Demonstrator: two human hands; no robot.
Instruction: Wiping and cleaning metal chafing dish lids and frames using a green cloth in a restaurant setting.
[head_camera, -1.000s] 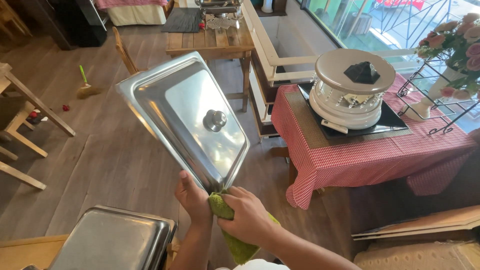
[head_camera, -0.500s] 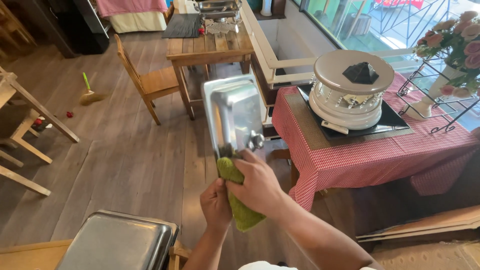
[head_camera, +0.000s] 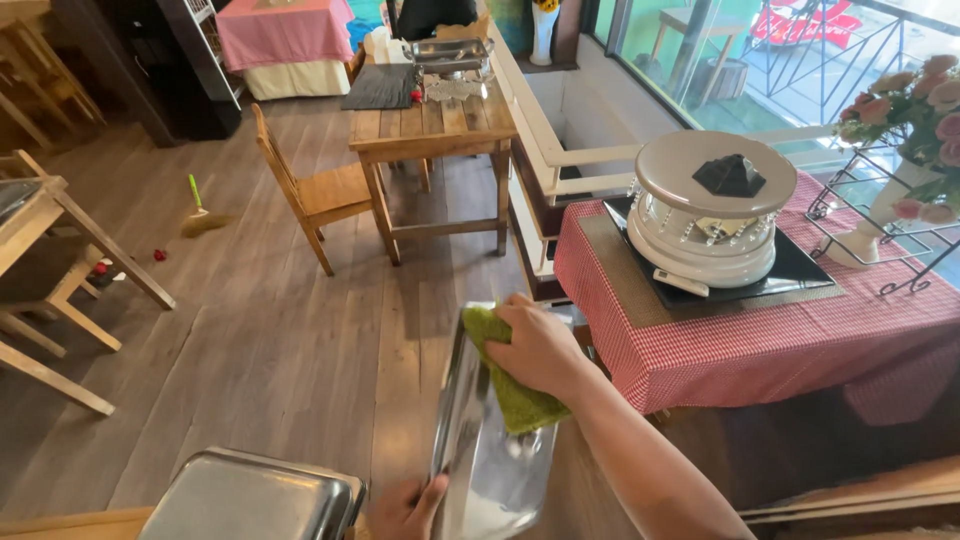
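Low in the centre of the frame, a rectangular stainless-steel pan lid (head_camera: 490, 450) is held almost on edge, its long axis running from the bottom of the frame up toward the middle, with the hollow polished face turned to the right. A folded green microfibre cloth (head_camera: 510, 385) is pressed against that face near the upper end, flattened under the right hand (head_camera: 535, 345), whose fingers are spread over it rather than curled around anything. The lower left edge of the lid is pinched by the left hand (head_camera: 405, 505), closed on the rim at the very bottom of the frame, so the lid rises up and away from this grip toward the cloth. The right hand is the nearer to the upper end.

At lower left, a second shiny steel pan (head_camera: 255, 500) rests on a pale wooden surface. To the right, a table covered in red-and-white checked cloth (head_camera: 760, 350) carries a round white appliance with a black knob (head_camera: 712, 205). A wooden chair (head_camera: 310, 190) stands at upper centre.

The left hand is cut off by the frame edge, and the lid's knob cannot be made out.
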